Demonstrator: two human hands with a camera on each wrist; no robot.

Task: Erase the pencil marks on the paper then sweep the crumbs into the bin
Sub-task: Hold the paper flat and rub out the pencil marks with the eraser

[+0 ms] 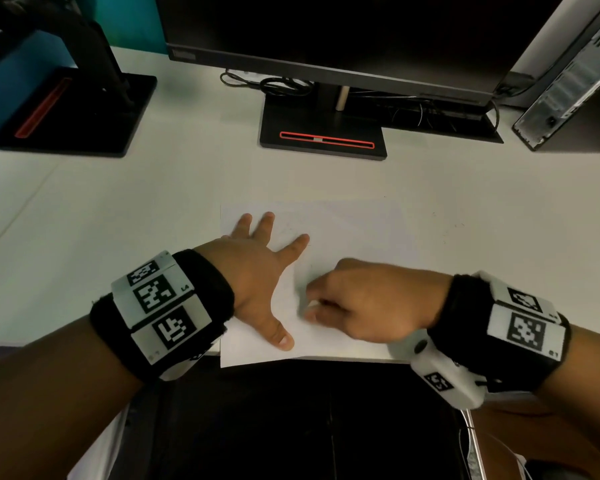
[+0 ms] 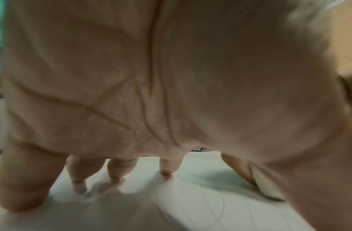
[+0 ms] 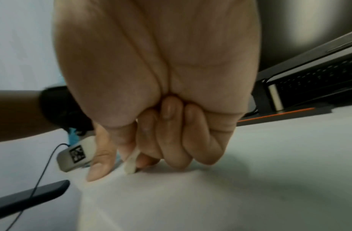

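A white sheet of paper [image 1: 347,230] lies on the desk at its near edge, with faint pencil lines [image 2: 208,207] on it. My left hand [image 1: 257,258] lies flat on the sheet's left part, fingers spread and straight, pressing it down. My right hand [image 1: 357,299] is curled over the sheet's middle and pinches a small white eraser [image 3: 130,164] between thumb and fingers. The eraser's tip touches the paper [image 3: 190,195]. In the left wrist view the eraser [image 2: 264,182] shows at the right, down on the sheet. No bin is in view.
A monitor stand [image 1: 323,133] with a red slot stands behind the paper, under a dark screen [image 1: 326,29]. A second stand [image 1: 73,109] sits at the back left, a computer case [image 1: 575,74] at the back right. Cables [image 1: 267,83] lie behind the stand.
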